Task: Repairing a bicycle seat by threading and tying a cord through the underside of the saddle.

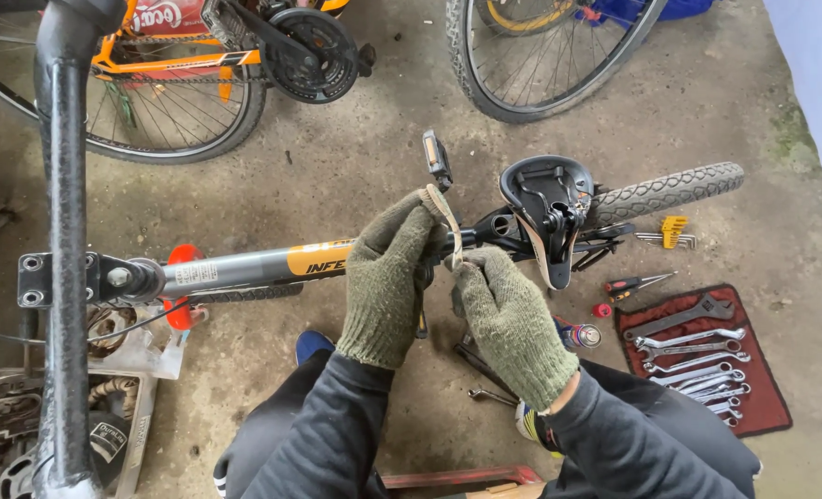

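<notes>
Hands in green knit gloves, both raised over an upturned bicycle frame [244, 268] clamped in a stand. Left hand [388, 277] held upright, fingers curled together and pinched on the upper end of a thin, pale strip [450, 222]. Right hand [508, 319] lower and just beside it, fingers closed on the strip's lower end. Strip stretched between the two hands, slanting down from left hand to right, directly in front of the frame's grey and orange tube near the crank. Could not tell what the strip was made of.

Black pedal [437, 159] standing up just above the left hand. Upside-down saddle [549, 208] to the right of the hands, touching neither, with a knobby tyre [669, 189] beyond it. Dark red cloth [697, 360] spread on the concrete floor further right, carrying a row of shiny spanners [693, 356] and an adjustable wrench [683, 316]. Set of hex keys [669, 233] with a yellow holder lying above the cloth, red-handled screwdriver [637, 285] between them. Small spray can [579, 334] partly hidden behind the right wrist. Black handlebar [64, 240] running top to bottom along the left edge. Orange bicycle [180, 65] resting at top left, another wheel [549, 51] at top centre. Crate of parts [55, 425] at bottom left.
</notes>
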